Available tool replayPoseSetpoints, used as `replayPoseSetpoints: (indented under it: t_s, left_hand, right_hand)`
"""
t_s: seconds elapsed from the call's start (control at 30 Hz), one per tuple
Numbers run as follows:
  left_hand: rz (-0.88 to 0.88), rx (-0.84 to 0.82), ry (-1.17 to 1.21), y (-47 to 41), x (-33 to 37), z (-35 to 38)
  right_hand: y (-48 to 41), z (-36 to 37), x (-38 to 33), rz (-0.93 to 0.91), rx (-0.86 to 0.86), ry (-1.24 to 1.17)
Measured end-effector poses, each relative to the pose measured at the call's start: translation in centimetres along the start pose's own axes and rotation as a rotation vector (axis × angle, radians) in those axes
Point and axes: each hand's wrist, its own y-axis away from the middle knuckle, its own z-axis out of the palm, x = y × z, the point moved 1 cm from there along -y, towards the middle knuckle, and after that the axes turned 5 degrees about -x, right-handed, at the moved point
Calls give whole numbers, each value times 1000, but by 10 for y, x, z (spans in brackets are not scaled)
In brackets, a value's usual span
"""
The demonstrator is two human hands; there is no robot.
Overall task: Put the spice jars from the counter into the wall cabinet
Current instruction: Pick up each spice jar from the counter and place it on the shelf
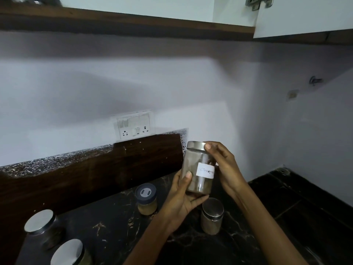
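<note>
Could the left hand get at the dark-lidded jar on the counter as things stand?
Probably not right away: the left hand is cupped under the labelled jar, shared with the right hand. The dark-lidded jar stands unobstructed just beside it.

left hand (181, 199), right hand (223, 165), bare forearms, seemingly sleeveless

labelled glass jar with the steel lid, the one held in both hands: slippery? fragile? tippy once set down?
The clear glass jar with a white label looks smooth-walled, so probably slick; the left hand cups its base and the right hand steadies its side. Rigid glass would likely break if dropped. It is taller than wide and looks nearly full, so moderately tippy.
</note>
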Motion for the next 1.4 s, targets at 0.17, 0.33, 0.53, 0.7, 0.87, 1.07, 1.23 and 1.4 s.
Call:
replayPoseSetpoints:
  t_s: [0.17,0.33,0.53,0.7,0.87,1.07,1.23,1.4]
  left_hand:
    - [-56,-30,77,2,4,-3]
    - [18,2,-22,-1,15,1]
    - [153,36,-185,-2,46,3]
    - [306,27,-329,-8,107,11]
    - [513,99,-568,-9,186,27]
    - [682,250,-980,1,267,45]
    - [751,588,-1480,14,351,44]
    - [756,860,-2079,35,417,30]
  right_hand:
    - [-4,-3,-1,99,-71,-17]
    - [-6,5,-8,30,-4,1]
    - [-23,22,-26,-26,6,43]
    - [-44,57,-56,-47,-219,67]
    - [-60,115,-93,-251,-234,118]
    - [-84,181,-151,-483,-160,60]
    - [-115,224,-200,-554,-157,-30]
    - [-150,259,-233,-592,-129,-26]
